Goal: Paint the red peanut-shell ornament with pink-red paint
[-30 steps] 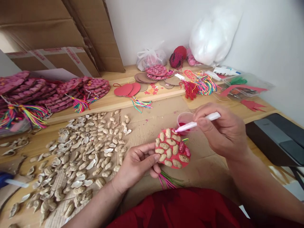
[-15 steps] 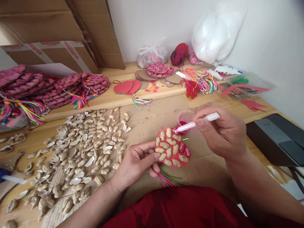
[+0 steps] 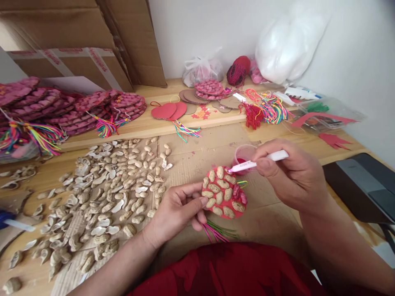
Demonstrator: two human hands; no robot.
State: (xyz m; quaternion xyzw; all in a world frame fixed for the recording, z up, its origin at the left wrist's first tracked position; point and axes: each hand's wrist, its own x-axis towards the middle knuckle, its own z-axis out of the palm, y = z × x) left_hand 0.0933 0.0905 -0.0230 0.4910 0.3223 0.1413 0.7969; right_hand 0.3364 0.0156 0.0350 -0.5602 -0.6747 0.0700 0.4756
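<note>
My left hand grips the left edge of a round red disc, thumb on top and fingers below. Peanut shells cover its face; most are bare tan, and a few at the right are pink. Green and magenta cords hang from its lower side. Pinched in my right hand is a white-handled paintbrush with a pink-stained tip. That tip meets a shell at the disc's upper edge. Just behind stands a clear cup of pink paint, partly hidden by the brush and my right hand.
Loose peanut shells spread over cardboard at the left. On the raised ledge behind are stacks of pink shell discs, red cardboard discs and coloured tassels. A dark tablet-like device lies at the right.
The brush has rolled slightly in my right fingers, so printing on its handle now shows. Its tip stays by the upper shells. The whole view has shifted a little; my left hand keeps its hold.
</note>
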